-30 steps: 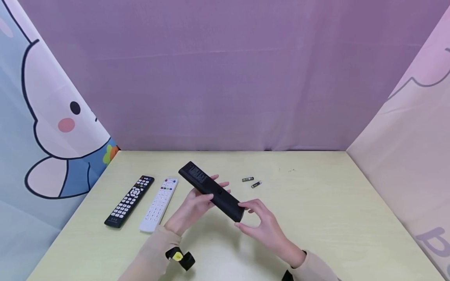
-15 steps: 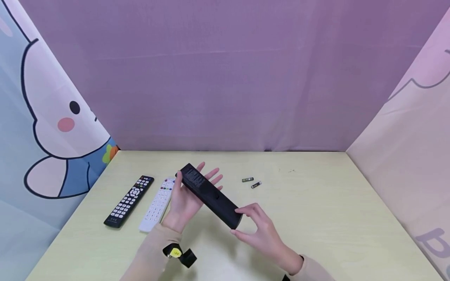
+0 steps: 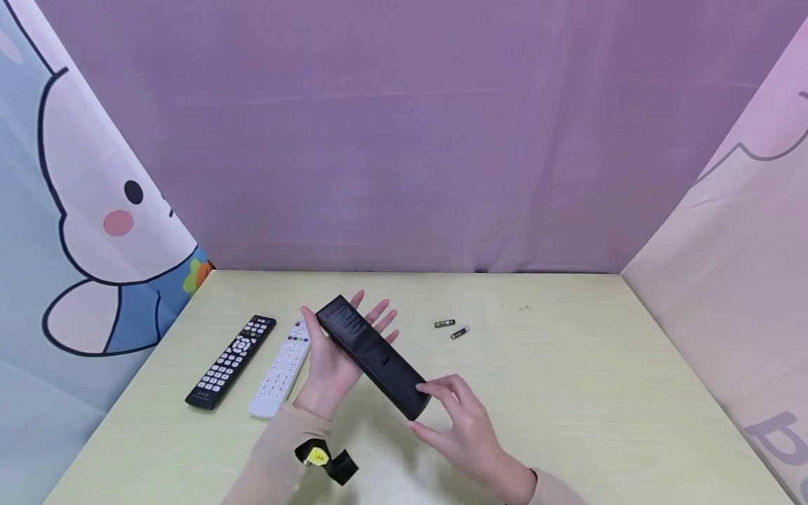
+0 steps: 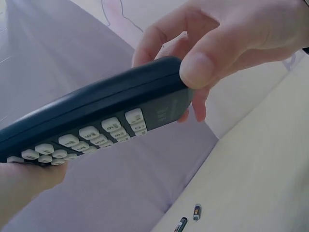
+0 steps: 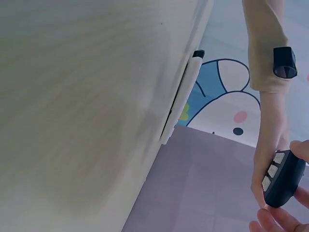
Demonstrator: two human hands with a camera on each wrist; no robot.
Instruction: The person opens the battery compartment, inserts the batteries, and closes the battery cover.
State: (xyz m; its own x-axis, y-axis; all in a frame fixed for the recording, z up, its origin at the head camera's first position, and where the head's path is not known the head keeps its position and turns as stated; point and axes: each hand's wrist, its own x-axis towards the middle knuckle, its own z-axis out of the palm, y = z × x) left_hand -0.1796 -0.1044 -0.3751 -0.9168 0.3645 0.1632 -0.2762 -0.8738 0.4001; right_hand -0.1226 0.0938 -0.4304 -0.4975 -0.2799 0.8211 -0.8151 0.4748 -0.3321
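A black remote control [image 3: 372, 354] is held above the table, back side up, with a label near its far end. My right hand [image 3: 467, 435] pinches its near end between thumb and fingers. Beneath the far part lies my left hand [image 3: 331, 365], palm up, with fingers extended and the thumb away from the remote. In the left wrist view, white buttons show on the underside of the remote [image 4: 96, 106], and the right thumb presses its end. The right wrist view shows the remote's end [image 5: 285, 179] with the left hand behind it.
A second black remote [image 3: 232, 361] and a white remote [image 3: 280, 375] lie buttons up on the table's left, the white one partly behind my left hand. Two small batteries [image 3: 445, 323] [image 3: 460, 333] lie beyond the right hand. A purple cloth [image 3: 404, 140] closes off the back.
My left hand shifted toward the remote's far end, and its thumb, first on the remote, came off it. The right hand moved slightly left and nearer with the pinched end.
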